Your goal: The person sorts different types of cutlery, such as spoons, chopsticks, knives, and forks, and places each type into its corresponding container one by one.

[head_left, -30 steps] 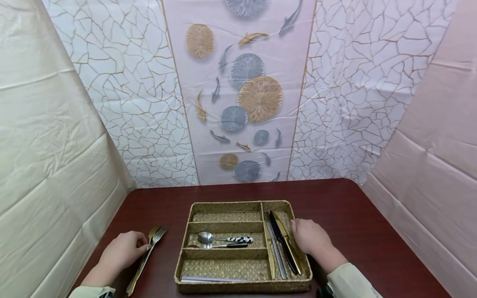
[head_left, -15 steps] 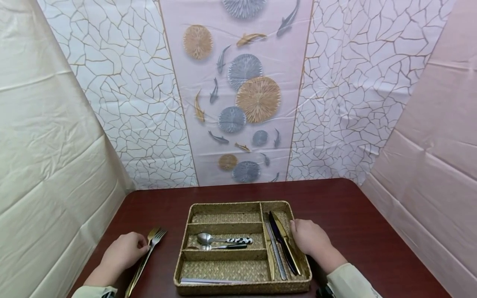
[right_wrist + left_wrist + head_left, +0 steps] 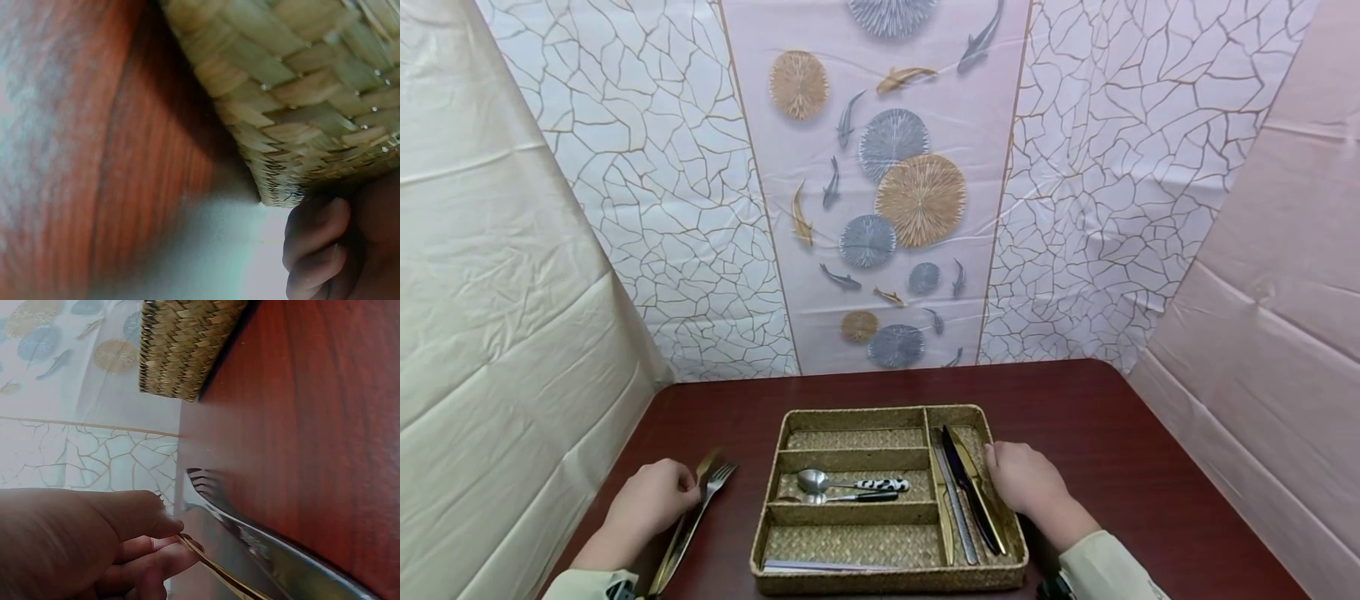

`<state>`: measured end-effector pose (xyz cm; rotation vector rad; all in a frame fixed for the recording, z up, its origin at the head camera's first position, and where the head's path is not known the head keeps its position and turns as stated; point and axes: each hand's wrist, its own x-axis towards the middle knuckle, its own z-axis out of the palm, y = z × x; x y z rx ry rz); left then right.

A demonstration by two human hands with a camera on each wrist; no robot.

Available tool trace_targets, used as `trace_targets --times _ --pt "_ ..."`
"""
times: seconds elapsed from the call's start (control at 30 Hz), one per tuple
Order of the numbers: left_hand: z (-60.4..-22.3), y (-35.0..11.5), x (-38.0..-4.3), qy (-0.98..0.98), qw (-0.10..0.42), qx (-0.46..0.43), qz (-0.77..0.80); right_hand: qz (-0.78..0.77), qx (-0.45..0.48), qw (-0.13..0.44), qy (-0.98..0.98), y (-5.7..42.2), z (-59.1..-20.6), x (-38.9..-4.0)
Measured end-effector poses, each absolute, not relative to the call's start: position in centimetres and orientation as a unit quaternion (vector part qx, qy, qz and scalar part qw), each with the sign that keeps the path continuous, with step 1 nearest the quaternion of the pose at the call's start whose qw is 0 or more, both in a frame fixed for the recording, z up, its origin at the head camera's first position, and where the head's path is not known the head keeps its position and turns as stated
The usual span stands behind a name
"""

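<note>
My left hand (image 3: 651, 497) pinches a gold fork (image 3: 707, 468) at the table's left side. In the left wrist view, the slim gold handle (image 3: 219, 570) runs out between thumb and fingers. A silver fork (image 3: 702, 508) lies on the table right beside it, its tines pointing away. On the other side, my right hand (image 3: 1028, 479) grips the right wall of a woven cutlery tray (image 3: 889, 579). Seen from the right wrist, the curled fingers (image 3: 315, 231) press close against the weave.
Several knives (image 3: 967, 483) lie in the tray's long right compartment. Spoons, one with a spotted handle (image 3: 883, 483), lie in the middle left one. Pale thin sticks (image 3: 827, 566) lie in the front one. A patterned cloth (image 3: 880, 208) hangs behind the dark red table (image 3: 722, 417).
The gold fork's head has risen slightly away from the silver fork, with my left hand moving up a little. My right hand and the tray stay put.
</note>
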<state>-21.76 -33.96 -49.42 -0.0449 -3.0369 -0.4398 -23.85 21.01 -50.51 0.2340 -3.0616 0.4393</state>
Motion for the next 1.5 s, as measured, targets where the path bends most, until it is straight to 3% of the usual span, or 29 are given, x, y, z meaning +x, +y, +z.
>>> trace_targets --times 0.47,0.8,1.5 --pt "-44.1 -30.2 -23.5 -0.984 0.023 -0.033 -0.174 0.144 0.070 0.015 -0.987 21.2 -50.3 -23.8" --pt "-41.6 -26.5 -24.4 -0.973 0.090 -0.084 -0.197 0.137 0.075 0.022 -0.988 21.1 -50.4 -24.0" --pt "-38.8 -18.4 -24.9 -0.938 0.156 -0.183 -0.250 0.137 0.075 0.011 -0.988 21.1 -50.5 -23.8"
